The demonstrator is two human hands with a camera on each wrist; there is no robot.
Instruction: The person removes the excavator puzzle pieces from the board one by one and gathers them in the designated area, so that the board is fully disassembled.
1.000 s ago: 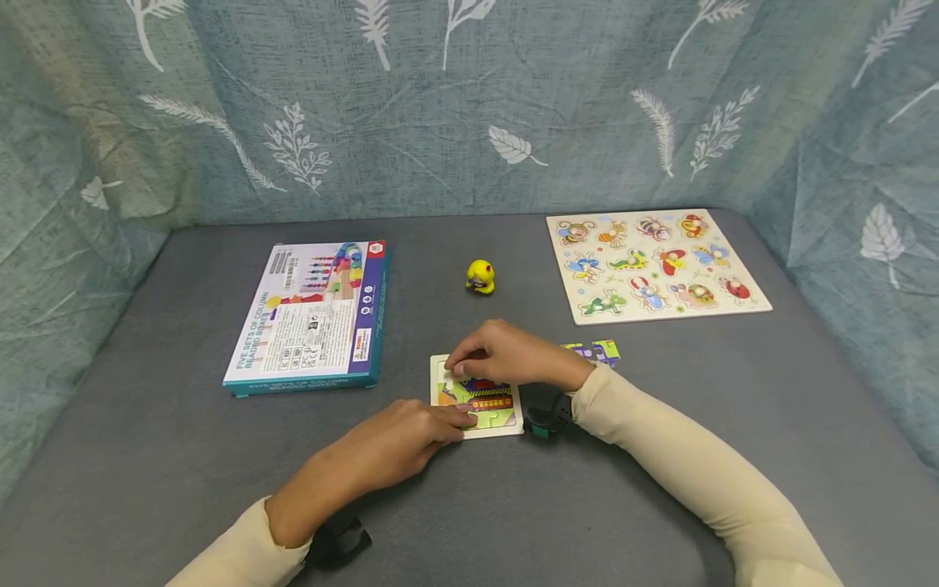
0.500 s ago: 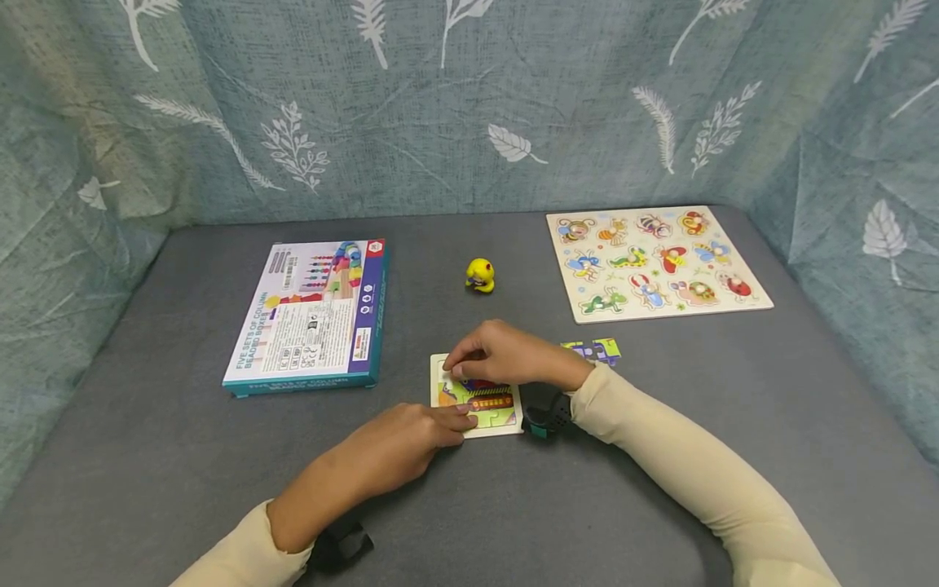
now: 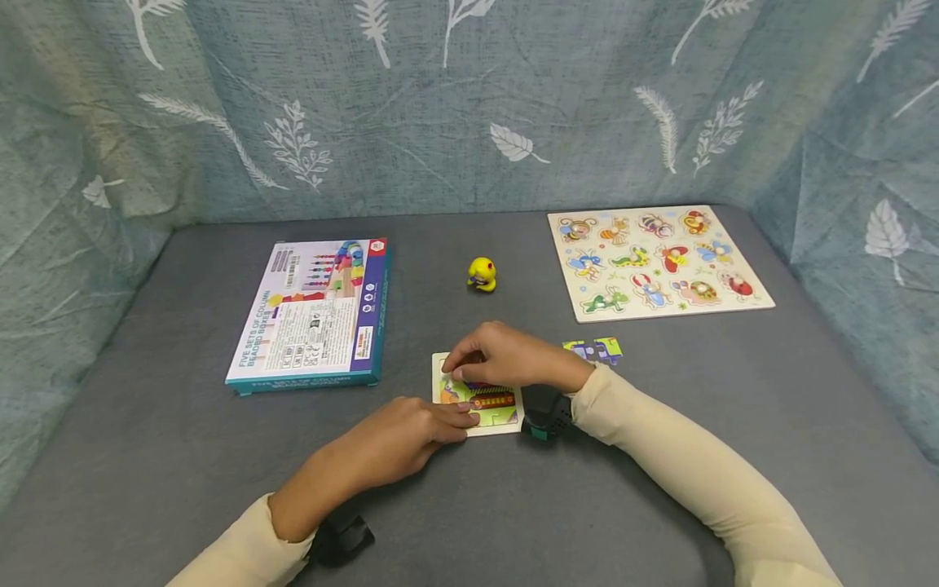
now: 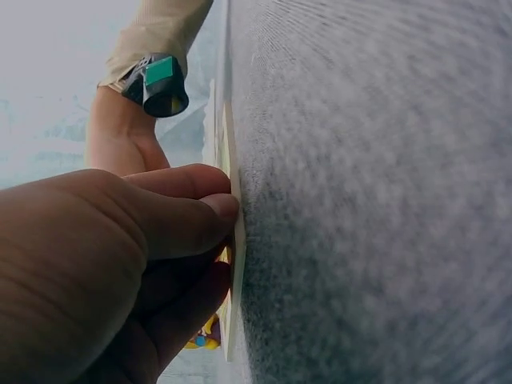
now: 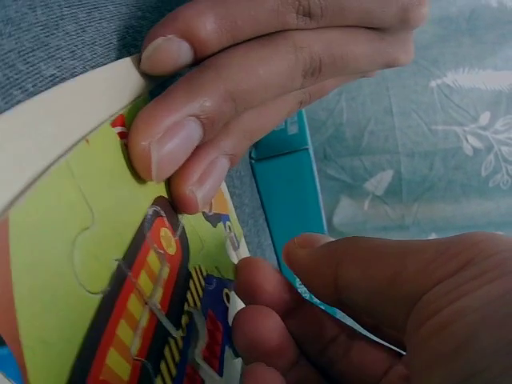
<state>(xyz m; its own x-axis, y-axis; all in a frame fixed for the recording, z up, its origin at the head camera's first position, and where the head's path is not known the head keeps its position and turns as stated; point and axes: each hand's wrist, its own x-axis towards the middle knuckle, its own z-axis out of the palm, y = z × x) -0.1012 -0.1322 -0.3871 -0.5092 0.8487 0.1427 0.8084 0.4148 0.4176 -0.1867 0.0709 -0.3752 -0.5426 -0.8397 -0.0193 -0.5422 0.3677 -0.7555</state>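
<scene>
A small jigsaw board [image 3: 436, 381] with a pale rim lies flat on the grey tabletop, its picture a red-and-yellow vehicle track on green. My left hand [image 3: 399, 436] rests its extended fingers on the board's near left part; in the left wrist view the thumb touches the rim. Over the board's far part, my right hand [image 3: 506, 355] has curled fingers, thumb and index at a puzzle piece [image 5: 232, 240] near the far left corner. The right hand hides much of that piece and the far side. Some purple-and-green puzzle pieces [image 3: 592, 350] lie right of the board, by the right wrist.
A boxed bead toy [image 3: 304, 318] lies at the left. A small yellow toy figure [image 3: 482, 274] stands beyond the board. At the far right is a wooden insect peg puzzle [image 3: 660, 261]. A leaf-patterned curtain [image 3: 411, 106] hangs along the table's far edge.
Both hands stay almost in place on the board; only slight finger movement shows. The whole head view shifts a little.
</scene>
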